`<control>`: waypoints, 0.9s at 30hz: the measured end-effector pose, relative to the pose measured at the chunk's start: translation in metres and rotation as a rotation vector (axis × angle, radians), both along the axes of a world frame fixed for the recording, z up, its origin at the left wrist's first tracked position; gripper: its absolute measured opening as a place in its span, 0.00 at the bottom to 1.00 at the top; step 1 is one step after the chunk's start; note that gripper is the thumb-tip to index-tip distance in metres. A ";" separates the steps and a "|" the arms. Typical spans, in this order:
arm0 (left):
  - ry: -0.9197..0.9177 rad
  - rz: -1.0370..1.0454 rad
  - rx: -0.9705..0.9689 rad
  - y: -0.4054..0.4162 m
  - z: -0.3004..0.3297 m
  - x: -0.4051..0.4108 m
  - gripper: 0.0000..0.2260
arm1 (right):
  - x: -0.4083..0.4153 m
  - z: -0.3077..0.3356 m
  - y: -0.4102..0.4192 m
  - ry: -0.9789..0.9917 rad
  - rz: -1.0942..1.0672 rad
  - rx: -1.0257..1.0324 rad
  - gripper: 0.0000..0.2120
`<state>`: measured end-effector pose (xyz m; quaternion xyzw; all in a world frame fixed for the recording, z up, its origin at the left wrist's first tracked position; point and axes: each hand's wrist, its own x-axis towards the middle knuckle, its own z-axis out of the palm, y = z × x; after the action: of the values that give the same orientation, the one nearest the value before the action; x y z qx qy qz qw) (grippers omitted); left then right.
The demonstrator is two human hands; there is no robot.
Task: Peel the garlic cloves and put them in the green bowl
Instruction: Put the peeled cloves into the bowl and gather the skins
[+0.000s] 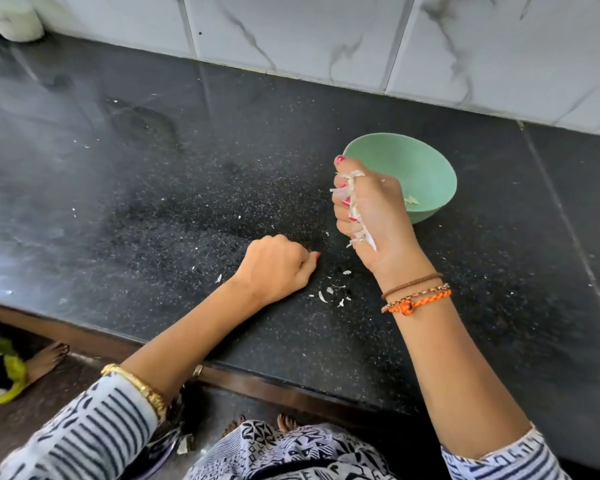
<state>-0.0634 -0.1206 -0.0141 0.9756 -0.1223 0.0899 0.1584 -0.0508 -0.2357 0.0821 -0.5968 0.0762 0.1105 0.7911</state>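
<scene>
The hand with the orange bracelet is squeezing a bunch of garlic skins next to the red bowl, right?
Nearly. The bowl is green, not red, as the head view shows. The right hand, with the orange bracelet, does grip a bunch of garlic skins beside it.

- No text, label, brand, number or sign can be read anywhere in the head view.
</scene>
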 end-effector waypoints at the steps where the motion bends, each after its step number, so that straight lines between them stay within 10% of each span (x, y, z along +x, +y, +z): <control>1: 0.032 -0.005 -0.134 0.005 0.002 -0.002 0.23 | 0.000 0.001 -0.003 0.008 -0.006 0.013 0.19; 5: -0.118 -0.029 -0.507 0.025 -0.002 0.009 0.16 | 0.000 0.005 -0.012 0.030 -0.034 0.057 0.19; 14: 0.179 -0.192 0.035 -0.004 -0.007 0.014 0.44 | -0.005 0.002 -0.013 0.023 -0.033 0.097 0.18; 20: 0.211 -0.539 0.059 -0.035 -0.004 -0.016 0.41 | -0.007 0.005 -0.020 0.028 -0.043 0.072 0.19; 27: 0.184 -0.318 0.126 -0.066 0.000 0.010 0.48 | -0.007 0.007 -0.025 0.011 -0.079 0.067 0.17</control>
<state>-0.0531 -0.1868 -0.0146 0.9561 -0.2652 -0.0336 0.1197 -0.0580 -0.2612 0.0894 -0.5660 0.1004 0.0849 0.8138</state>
